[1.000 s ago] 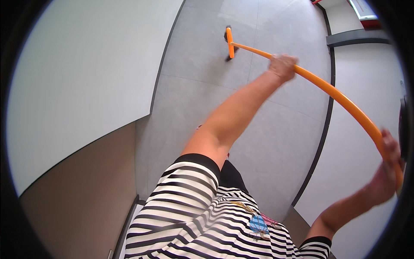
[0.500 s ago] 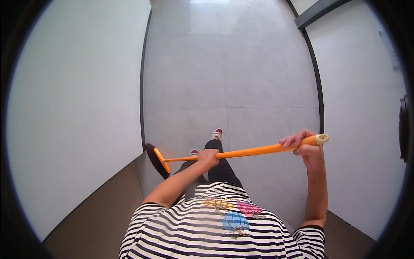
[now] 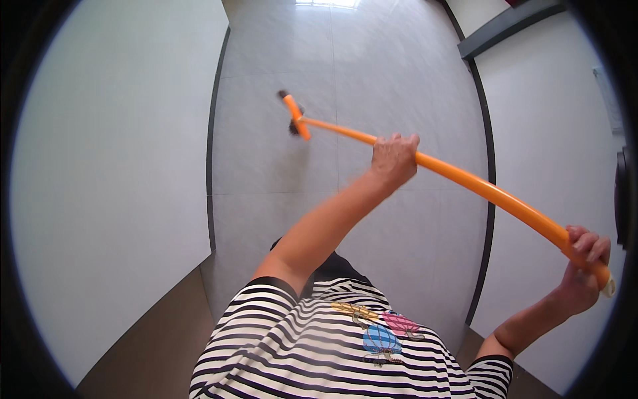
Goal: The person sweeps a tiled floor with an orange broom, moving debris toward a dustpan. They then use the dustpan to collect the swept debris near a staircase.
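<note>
Both hands grip an orange broom: left hand mid-handle, right hand near its end; the bristles blur against the grey floor.

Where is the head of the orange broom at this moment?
In the head view, the broom head rests on the grey tiled floor, upper centre-left, ahead of the left hand.

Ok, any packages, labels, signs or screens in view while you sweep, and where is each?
No packages, labels or screens show.
White rectangular panel: high on the white right wall, too blurred to tell its kind.
Dark fixture: at the right rim of the picture, mostly cut off.
Printed motif: on the black-and-white striped shirt, pink, blue and brown shapes.
</note>
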Tool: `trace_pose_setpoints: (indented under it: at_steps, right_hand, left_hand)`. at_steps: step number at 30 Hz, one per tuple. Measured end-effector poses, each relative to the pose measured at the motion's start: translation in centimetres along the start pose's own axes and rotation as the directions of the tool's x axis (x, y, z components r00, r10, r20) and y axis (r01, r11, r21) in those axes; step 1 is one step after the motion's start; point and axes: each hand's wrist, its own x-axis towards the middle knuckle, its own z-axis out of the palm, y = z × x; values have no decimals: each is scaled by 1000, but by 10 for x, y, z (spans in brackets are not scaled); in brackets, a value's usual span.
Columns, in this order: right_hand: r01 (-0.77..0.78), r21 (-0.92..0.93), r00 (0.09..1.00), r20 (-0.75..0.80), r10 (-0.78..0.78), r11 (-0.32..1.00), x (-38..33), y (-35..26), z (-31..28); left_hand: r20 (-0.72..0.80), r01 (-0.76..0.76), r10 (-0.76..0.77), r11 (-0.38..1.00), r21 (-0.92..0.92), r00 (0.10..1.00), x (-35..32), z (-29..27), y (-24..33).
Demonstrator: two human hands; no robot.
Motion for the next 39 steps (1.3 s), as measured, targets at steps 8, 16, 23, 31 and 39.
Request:
trace_pose_setpoints:
  at_steps: [8,16,23,31,39]
  right_hand:
    - [-430,373,901,229,367,822,191,143,139]
    - [-581,280,757,530,382,764,347,191,343]
    - [-343,223,922,266,281,913,475,119,316]
    - [-14,-332,997,63,37,943,470,7,210]
    - [-395,384,852,-188,489,835,384,10,117]
  left_hand:
    - [317,398,-437,899,181,842,-43,-43,-168]
    - [249,703,-698,706,81,672,-36,-58,-322]
    - [149,502,-505,863,66,850,178,-129,-368]
    - [216,98,-67,986,-137,974,381,-139,-275]
    - [421,-22,102,982,-190,901,265,-175,-224]
